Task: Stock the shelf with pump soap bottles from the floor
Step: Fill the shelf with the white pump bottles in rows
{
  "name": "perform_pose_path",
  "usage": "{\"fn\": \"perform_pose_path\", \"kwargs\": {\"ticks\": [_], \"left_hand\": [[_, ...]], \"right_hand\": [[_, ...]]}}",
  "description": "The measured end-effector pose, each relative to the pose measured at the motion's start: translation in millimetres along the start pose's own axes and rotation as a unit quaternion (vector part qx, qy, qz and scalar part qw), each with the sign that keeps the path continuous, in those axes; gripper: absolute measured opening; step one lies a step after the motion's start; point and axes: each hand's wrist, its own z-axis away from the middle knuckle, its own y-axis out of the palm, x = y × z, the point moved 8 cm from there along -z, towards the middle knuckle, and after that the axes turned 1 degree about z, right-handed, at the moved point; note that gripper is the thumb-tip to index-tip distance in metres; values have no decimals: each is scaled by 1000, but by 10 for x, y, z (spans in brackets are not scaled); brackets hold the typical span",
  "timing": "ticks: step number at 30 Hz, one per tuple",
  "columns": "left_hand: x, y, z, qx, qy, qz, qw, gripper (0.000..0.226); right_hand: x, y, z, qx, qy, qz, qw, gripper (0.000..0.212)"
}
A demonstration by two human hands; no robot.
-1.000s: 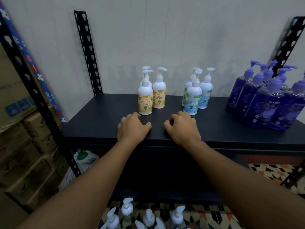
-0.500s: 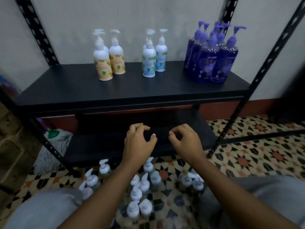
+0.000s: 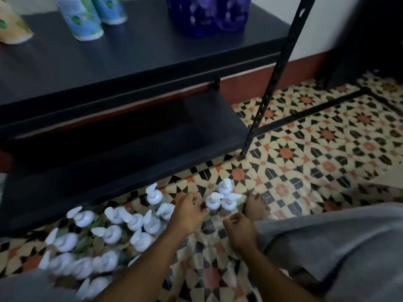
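Head: pump bottles (image 3: 220,200) just beyond hands (image 3: 188,212) (image 3: 241,231) (floor (image 3: 305,171))

Saw a black shelf (image 3: 130,68) on a black punched post (image 3: 271,83). Noted deep purple bottles (image 3: 207,16) with pale speckled print at its back, blue-labelled bottles (image 3: 85,20) with green leaf marks beside them, and a yellow-orange bottle (image 3: 11,29) with a green spot at the left edge. Found white pump tops on the floor bottles (image 3: 109,234), with greenish bodies below, blurred. Took in the floor tiles (image 3: 327,138): cream ground, black wedges and squares, orange-red stars, repeated as a geometric grid. Made out a red-brown skirting (image 3: 244,88) under an off-white wall (image 3: 309,29). Caught plain grey cloth (image 3: 338,247) over the legs.
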Motion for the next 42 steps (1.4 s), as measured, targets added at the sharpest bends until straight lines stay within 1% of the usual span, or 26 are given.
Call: {"fn": "perform_pose_path", "kwargs": {"ticks": [1,2,5,6,7,9,10,12,14,18,20,21,22,24,25,26,28,29,30,32,34,36,39,42], "left_hand": [[61,120,-74,18,-5,-3,1000,32],[119,232,-150,35,-11,-7,999,34],[266,514,-394,71,-30,-4,997,49],[319,592,-479,75,-35,-7,997,56],[366,657,-565,75,-34,-17,996,61],[396,762,-716,75,-21,-43,996,64],[377,804,-773,78,-13,-55,995,63],[368,878,-875,78,-2,-72,994,61],[387,945,-950,71,4,-73,995,56],[414,950,-950,26,3,-32,999,34],[428,889,-858,12,-5,-5,1000,33],[428,836,-785,8,-10,10,1000,35],[428,762,-703,3,-13,27,1000,38],[374,556,-541,-5,-13,53,999,45],[343,438,-467,-8,-15,66,998,50],[296,303,-391,-12,-19,79,997,56],[221,-31,-245,-35,-27,101,994,63],[162,-227,-158,-54,-23,116,992,61],[106,-429,-70,-76,-17,133,988,57],[-35,-844,137,-120,1,172,978,48],[-182,-1274,374,-157,12,222,962,41],[-312,-1667,616,-179,24,277,944,33],[-474,-2175,992,-196,52,353,913,29],[-566,-2554,1364,-203,77,422,880,27]], "right_hand": [[-37,33,-95,-10,9,0,1000,15],[-84,79,-197,-14,21,3,1000,21],[-142,175,-466,-33,48,-19,998,52],[-134,196,-542,-26,53,-32,998,59],[-125,229,-635,-14,55,-42,998,60],[-104,288,-803,12,59,-34,998,56],[-101,320,-888,17,50,-2,999,51],[-159,396,-1044,24,27,65,997,39],[-273,462,-1188,17,1,90,996,22],[-35,292,-1064,10,-66,79,995,16],[-25,223,-983,16,-68,90,994,12],[-42,196,-922,19,-63,85,994,14],[-78,179,-845,25,-47,66,996,21],[-18,83,-672,14,-45,10,999,50],[87,-4,-551,17,-51,-19,998,58],[192,-75,-465,24,-59,-42,997,57],[464,-209,-247,72,-62,-54,994,44],[681,-305,-90,91,-74,-52,992,40],[745,-317,-91,104,-91,-60,989,37],[981,-406,4,98,-122,-85,984,35],[1339,-500,191,115,-165,-130,971,36],[1755,-620,467,137,-195,-174,955,37],[2321,-753,911,166,-240,-223,930,35],[2768,-775,1334,199,-286,-243,905,36]]}}
